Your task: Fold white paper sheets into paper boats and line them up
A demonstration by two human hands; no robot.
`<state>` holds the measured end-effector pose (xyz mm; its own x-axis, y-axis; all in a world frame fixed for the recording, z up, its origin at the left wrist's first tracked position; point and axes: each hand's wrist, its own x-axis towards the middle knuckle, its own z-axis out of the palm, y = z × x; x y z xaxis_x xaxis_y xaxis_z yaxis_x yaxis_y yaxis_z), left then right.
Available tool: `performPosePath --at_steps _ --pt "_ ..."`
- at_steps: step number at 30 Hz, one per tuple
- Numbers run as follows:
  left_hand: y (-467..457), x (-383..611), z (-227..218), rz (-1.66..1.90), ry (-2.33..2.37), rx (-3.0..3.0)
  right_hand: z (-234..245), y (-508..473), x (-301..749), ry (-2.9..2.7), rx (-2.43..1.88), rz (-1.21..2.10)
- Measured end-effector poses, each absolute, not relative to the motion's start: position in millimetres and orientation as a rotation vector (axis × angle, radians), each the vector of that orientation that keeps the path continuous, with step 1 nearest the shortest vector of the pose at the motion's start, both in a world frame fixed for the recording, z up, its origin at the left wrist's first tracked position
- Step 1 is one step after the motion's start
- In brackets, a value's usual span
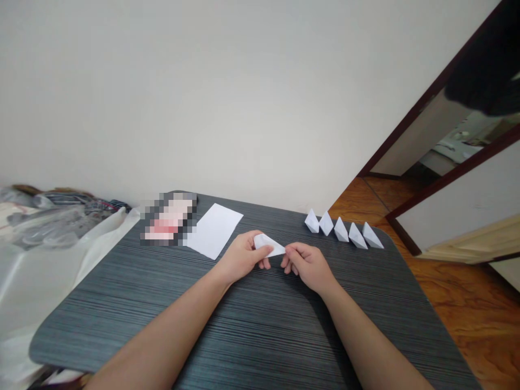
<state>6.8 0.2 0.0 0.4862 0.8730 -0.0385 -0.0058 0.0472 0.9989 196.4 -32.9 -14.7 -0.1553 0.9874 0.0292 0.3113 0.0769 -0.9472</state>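
Seen from above, a person's two bare hands work on a small piece of folded white paper (pixel 267 244), held up over the middle of a dark, wood-grained table (pixel 244 330). The left hand (pixel 242 255) grips the wider end, its thumb pressed flat on top and its other fingers curled around the far side and beneath. The right hand (pixel 312 266) pinches the narrow, pointed end between thumb and index finger, while its remaining fingers curl inward, close together. The folded paper tapers from left to right between the two hands.

Just beyond the left hand lies a flat white sheet (pixel 216 230), set at an angle. At its left is a pixelated object (pixel 170 216) in pink and black, too obscured to identify. Near the table's far right corner, five folded white paper shapes (pixel 341 230) stand in a slightly slanting row, each with a point upward. A plain pale wall (pixel 244 97) rises behind the table, crumpled clear plastic (pixel 60 222) is heaped at the left, and a brown wooden floor (pixel 467 303) shows at the right
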Motion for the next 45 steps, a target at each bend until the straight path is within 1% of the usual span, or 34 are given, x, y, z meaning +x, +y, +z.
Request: performPosePath --at_steps 11,21,29,38,45 --pt "0.1 5.6 -0.7 0.797 0.852 1.379 -10.1 -33.6 192.5 -1.529 -1.299 1.195" --pt "-0.4 6.1 1.5 0.79 0.855 1.359 -16.9 -29.5 192.6 -1.191 -1.189 1.525" --pt "0.0 5.1 -0.9 0.795 0.867 1.416 -16.6 -29.6 194.1 -1.237 -1.18 1.554" --pt "0.0 5.7 0.1 0.787 0.865 1.419 -13.5 -29.8 193.7 -1.013 -1.144 1.736" --pt "0.3 5.0 1.6 0.781 0.887 1.456 -15.5 -30.0 195.2 -1.055 -1.165 1.725"
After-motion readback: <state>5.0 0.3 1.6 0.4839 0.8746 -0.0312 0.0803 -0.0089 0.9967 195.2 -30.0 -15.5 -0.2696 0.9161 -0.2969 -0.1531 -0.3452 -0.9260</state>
